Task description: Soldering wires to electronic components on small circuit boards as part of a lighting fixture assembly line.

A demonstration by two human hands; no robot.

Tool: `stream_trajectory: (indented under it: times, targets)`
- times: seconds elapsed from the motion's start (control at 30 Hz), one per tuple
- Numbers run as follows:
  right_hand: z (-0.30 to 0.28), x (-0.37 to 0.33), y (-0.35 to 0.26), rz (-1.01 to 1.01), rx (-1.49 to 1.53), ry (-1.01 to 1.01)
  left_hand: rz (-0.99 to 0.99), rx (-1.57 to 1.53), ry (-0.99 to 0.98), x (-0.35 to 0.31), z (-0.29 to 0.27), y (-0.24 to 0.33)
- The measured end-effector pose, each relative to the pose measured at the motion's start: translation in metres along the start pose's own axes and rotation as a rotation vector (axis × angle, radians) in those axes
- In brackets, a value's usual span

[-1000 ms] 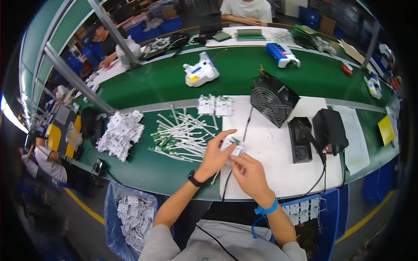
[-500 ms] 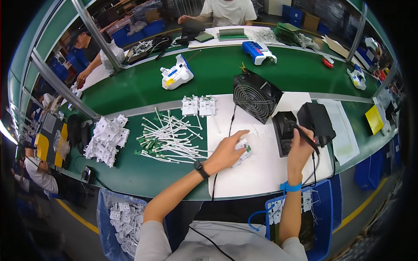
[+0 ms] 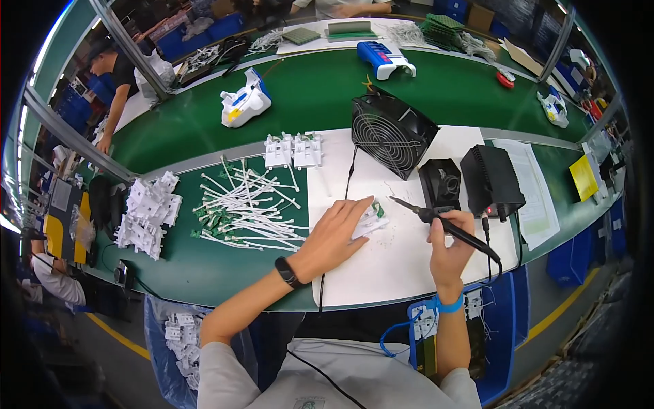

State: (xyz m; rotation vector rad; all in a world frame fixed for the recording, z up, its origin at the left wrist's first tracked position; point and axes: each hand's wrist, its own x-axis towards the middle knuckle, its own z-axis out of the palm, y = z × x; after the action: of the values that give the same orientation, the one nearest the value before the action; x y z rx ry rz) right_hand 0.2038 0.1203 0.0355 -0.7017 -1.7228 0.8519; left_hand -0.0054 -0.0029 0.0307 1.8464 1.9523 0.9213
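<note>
My right hand (image 3: 451,253) grips a black soldering iron (image 3: 455,232), its metal tip pointing left toward the white plastic part (image 3: 370,221). That part lies on the white sheet (image 3: 409,273) and has a small green circuit board (image 3: 379,210) on it. Over its left side, my left hand (image 3: 334,235) rests with fingers closed around it, hiding much of it. Between the iron's tip and the part there is a small gap. The iron's stand (image 3: 443,187) is just beyond my right hand, beside the black soldering station (image 3: 492,180).
A black fan (image 3: 392,133) stands behind the work spot. Left are white cables with green boards (image 3: 248,208), a heap of white plastic parts (image 3: 148,215) and several mounted parts (image 3: 293,150). Blue-and-white housings (image 3: 246,102) sit on the green conveyor (image 3: 313,95). A blue bin (image 3: 501,327) stands below right.
The soldering iron has come out of its stand in my right hand and moved left toward the white part. My left hand has closed in over the part. The view has shifted slightly.
</note>
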Motion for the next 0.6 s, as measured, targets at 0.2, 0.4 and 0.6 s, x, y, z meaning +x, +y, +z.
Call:
stream_trajectory:
  times: [0.2,0.4,0.6]
  targets:
    - [0.013,-0.007,0.036,-0.051,0.140,0.044,0.168,0.069,-0.049,-0.012,0.000,-0.016]
    - [0.010,-0.016,0.043,-0.092,0.193,-0.023,0.175,0.093,-0.029,-0.014,0.004,-0.018]
    - [0.011,-0.016,0.044,-0.048,0.185,-0.093,0.184,0.062,-0.036,-0.012,0.003,-0.022]
